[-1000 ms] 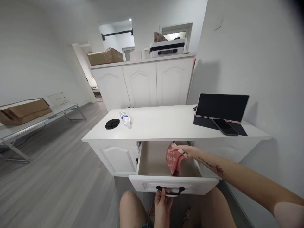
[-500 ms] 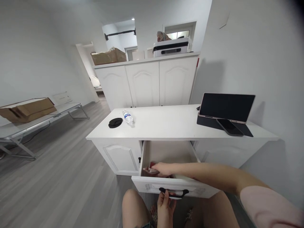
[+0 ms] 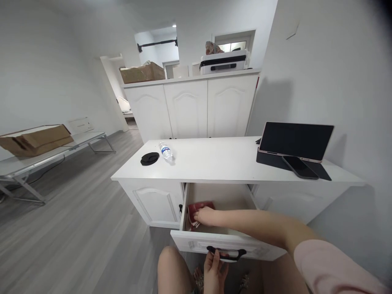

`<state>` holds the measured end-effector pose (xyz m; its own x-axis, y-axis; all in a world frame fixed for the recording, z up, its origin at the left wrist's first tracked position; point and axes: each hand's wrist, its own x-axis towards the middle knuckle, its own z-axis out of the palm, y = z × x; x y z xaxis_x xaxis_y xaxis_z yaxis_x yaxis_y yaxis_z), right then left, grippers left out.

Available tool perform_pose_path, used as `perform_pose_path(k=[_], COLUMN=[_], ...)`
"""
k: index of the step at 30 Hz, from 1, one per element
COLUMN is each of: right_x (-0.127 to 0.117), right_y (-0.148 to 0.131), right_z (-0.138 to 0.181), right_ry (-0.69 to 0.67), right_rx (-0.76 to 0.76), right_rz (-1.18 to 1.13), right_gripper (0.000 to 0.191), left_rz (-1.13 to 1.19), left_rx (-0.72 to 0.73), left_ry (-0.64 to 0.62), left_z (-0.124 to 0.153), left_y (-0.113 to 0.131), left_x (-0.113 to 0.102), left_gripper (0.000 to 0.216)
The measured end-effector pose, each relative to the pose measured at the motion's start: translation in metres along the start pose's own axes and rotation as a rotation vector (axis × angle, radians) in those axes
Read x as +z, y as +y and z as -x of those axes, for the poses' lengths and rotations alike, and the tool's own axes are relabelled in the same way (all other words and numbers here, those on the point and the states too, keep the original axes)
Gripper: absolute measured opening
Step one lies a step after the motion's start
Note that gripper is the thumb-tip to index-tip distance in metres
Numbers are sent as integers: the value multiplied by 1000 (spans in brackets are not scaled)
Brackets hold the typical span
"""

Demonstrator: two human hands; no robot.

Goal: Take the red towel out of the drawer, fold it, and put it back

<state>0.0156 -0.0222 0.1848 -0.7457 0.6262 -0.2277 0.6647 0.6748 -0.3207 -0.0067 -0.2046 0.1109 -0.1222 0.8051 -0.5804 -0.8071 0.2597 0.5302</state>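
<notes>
A white cabinet has its drawer (image 3: 196, 244) pulled out towards me. My right hand (image 3: 206, 216) reaches across into the drawer's left side and rests on a folded red patterned cloth (image 3: 196, 209) lying on the drawer floor. Whether the fingers still grip the cloth or only press on it is unclear. My left hand (image 3: 214, 270) is below the drawer front, its fingers curled under the black handle (image 3: 226, 254). My bare knees show at the bottom of the view.
On the cabinet top lie a water bottle (image 3: 165, 151) on its side, a black round lid (image 3: 150, 158), a propped tablet (image 3: 294, 141) and a phone (image 3: 300, 167). Tall white cupboards (image 3: 190, 107) stand behind. A folding table with a cardboard box (image 3: 35, 139) stands at the left.
My right hand has carried the red cloth from the drawer's right side, where it hung upright, to the left side and laid it flat. The left hand stays at the handle.
</notes>
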Motion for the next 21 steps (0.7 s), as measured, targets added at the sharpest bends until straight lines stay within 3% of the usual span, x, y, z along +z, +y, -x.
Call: perform_pose_path(k=[6, 11, 16, 21], right_x=[-1, -6, -15, -23], right_y=[8, 26, 45, 62], right_z=[-26, -53, -71, -62], right_ry=[-40, -106, -117, -107], right_rx=[69, 161, 254, 321], right_rz=[234, 275, 253, 222], right_gripper=[35, 59, 55, 56], left_rz=[-38, -36, -101, -110], left_rx=[-67, -7, -2, -16], left_ry=[-50, -9, -79, -120], left_z=[-4, -1, -1, 1], left_y=[5, 5, 8, 14], left_x=[-6, -3, -3, -4], left_gripper=[48, 49, 48, 43])
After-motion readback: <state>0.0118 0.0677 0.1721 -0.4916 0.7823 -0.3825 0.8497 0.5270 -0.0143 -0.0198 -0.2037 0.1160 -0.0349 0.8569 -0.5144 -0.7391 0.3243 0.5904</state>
